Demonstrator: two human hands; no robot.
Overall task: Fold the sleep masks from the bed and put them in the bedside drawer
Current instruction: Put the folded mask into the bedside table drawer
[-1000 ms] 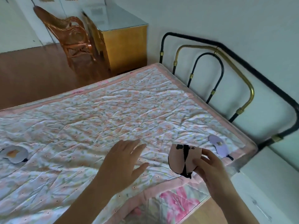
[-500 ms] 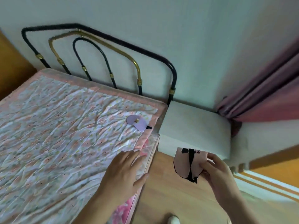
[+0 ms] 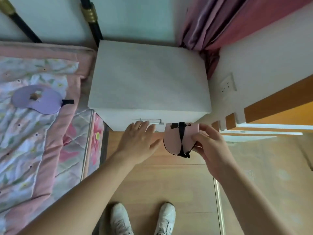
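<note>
My right hand [image 3: 209,146] grips a folded pink sleep mask [image 3: 174,139] with a black strap, held just in front of the white bedside cabinet [image 3: 149,78]. My left hand [image 3: 137,141] has its fingers spread, and the fingertips reach the metal drawer handle [image 3: 152,121] on the cabinet's front; the drawer looks closed. A lilac sleep mask [image 3: 39,100] lies flat and unfolded on the bed near its right edge.
The bed with its floral quilt [image 3: 33,141] fills the left side. A black and brass bed frame [image 3: 91,19] and pink curtain [image 3: 220,22] stand behind the cabinet. A wall socket [image 3: 227,83] is at right. My white shoes [image 3: 144,219] stand on wooden floor.
My view has swung from the bed to the bedside cabinet and I have stepped up to it. My left hand left the quilt and reached the drawer handle; the right still carries the pink mask.
</note>
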